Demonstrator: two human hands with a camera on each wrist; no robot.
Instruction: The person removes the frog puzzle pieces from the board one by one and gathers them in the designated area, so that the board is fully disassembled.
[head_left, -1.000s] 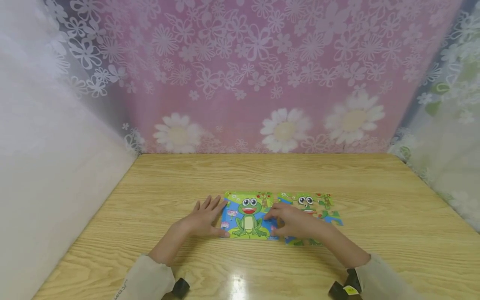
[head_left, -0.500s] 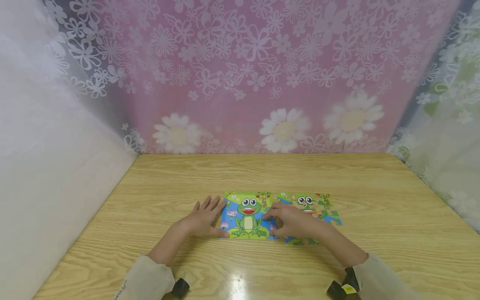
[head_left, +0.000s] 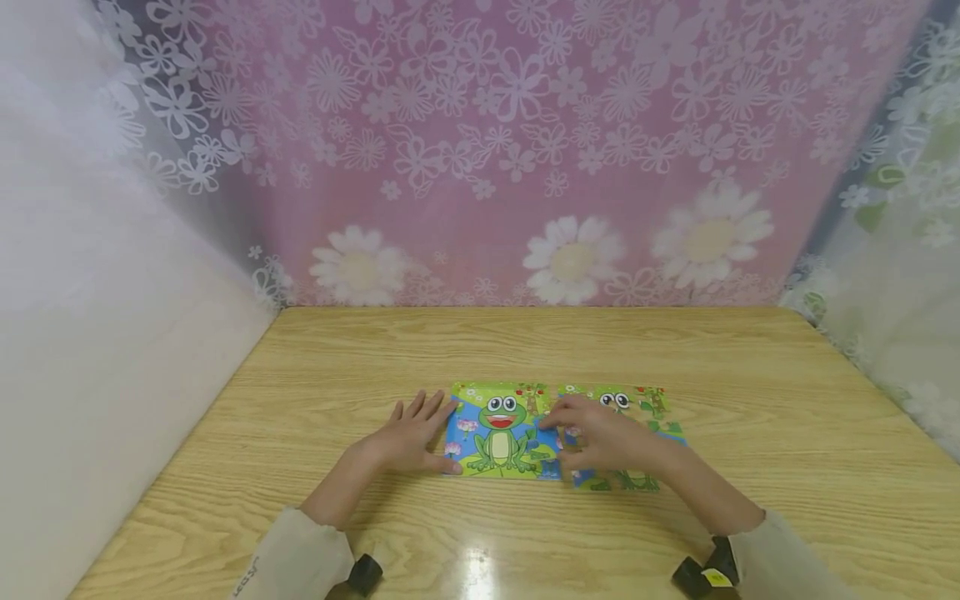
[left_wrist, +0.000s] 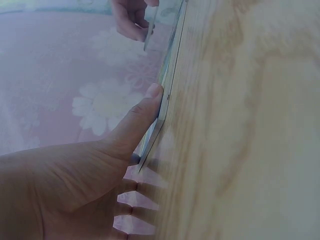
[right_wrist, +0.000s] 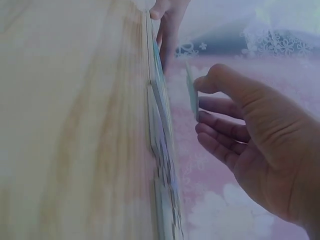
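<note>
A frog jigsaw puzzle board point(head_left: 498, 454) lies flat on the table in the head view. My left hand point(head_left: 405, 440) rests at its left side, fingers spread and straight; its thumb point(left_wrist: 145, 107) touches the board's near edge. Over the board's right edge, my right hand point(head_left: 617, 440) pinches a thin puzzle piece point(right_wrist: 192, 92) between thumb and fingertips. The right wrist view shows that piece raised clear of the board. At the board's lower right, a differently patterned patch shows. Beneath the right hand lies a second frog picture of loose puzzle pieces point(head_left: 655, 402), partly hidden.
The wood-grain table point(head_left: 375, 350) extends around both pictures. A pink flowered curtain point(head_left: 450, 167) hangs behind it, with pale cloth point(head_left: 112, 292) at the left and flowered cloth point(head_left: 907, 250) at the right.
My right hand has moved slightly to the right and lifted a piece from the board's lower right, exposing the patch there. The left hand stays at the board's left side.
</note>
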